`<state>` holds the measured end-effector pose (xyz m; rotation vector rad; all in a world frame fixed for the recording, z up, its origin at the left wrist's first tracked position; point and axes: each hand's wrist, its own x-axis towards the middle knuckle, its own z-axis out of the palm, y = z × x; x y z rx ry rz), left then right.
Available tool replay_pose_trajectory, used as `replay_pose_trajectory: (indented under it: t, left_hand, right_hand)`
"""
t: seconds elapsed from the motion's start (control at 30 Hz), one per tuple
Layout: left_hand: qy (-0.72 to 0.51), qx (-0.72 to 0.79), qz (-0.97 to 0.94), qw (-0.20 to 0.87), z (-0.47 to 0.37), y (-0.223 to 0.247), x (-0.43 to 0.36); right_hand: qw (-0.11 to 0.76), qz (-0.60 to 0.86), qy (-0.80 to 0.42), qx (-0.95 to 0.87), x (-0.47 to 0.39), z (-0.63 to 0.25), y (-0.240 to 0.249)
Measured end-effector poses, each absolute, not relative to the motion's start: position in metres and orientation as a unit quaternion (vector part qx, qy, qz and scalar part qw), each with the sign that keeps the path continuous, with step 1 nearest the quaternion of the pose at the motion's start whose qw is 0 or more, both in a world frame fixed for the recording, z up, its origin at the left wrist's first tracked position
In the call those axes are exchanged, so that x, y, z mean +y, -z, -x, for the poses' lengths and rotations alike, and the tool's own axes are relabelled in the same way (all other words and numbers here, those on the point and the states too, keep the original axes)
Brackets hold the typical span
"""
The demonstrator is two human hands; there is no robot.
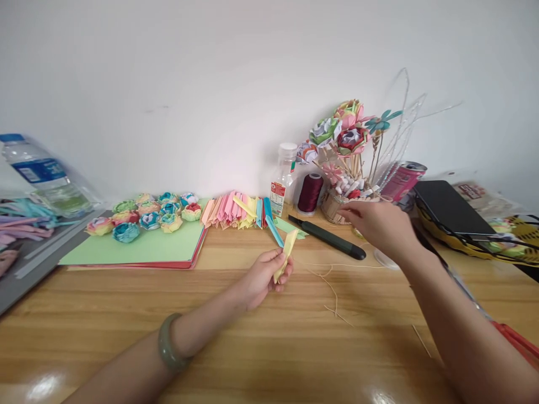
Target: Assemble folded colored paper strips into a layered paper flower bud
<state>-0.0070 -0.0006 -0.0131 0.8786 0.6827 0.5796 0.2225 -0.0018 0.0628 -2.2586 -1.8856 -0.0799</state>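
Observation:
My left hand [265,276] is closed around a folded yellow paper piece [288,247], which points up and slightly right. Raised over the right part of the table, my right hand [370,221] has its fingers pinched together near the basket of paper flowers; what they hold, if anything, is too small to tell. A thin pale thread [334,292] runs across the wood between the hands. Behind my left hand stands a row of folded pink, yellow and blue papers [231,210].
Paper rosettes [149,220] rest on green sheets [138,252] at the left. A black cutter [330,238], a dark red thread spool [310,193], a clear bottle [283,179] and a flower basket [332,207] stand or lie behind. A black phone [452,209] lies at right.

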Motion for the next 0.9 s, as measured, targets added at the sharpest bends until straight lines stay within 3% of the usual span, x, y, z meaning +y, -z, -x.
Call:
replay_pose_trajectory:
  t: [0.23, 0.6, 0.9]
  left_hand:
    - [-0.271, 0.321, -0.41, 0.81, 0.007, 0.01, 0.0]
    - [-0.268, 0.322, -0.411, 0.81, 0.008, 0.012, 0.0]
    - [-0.271, 0.313, -0.425, 0.805, 0.007, 0.013, 0.0]
  right_hand:
    - [0.003, 0.767, 0.029, -0.642, 0.042, -0.214, -0.026]
    - [-0.013, 0.648, -0.125, -0.751, -0.013, -0.216, -0.058]
    - [-0.013, 0.664, -0.217, -0.715, -0.062, -0.206, -0.028]
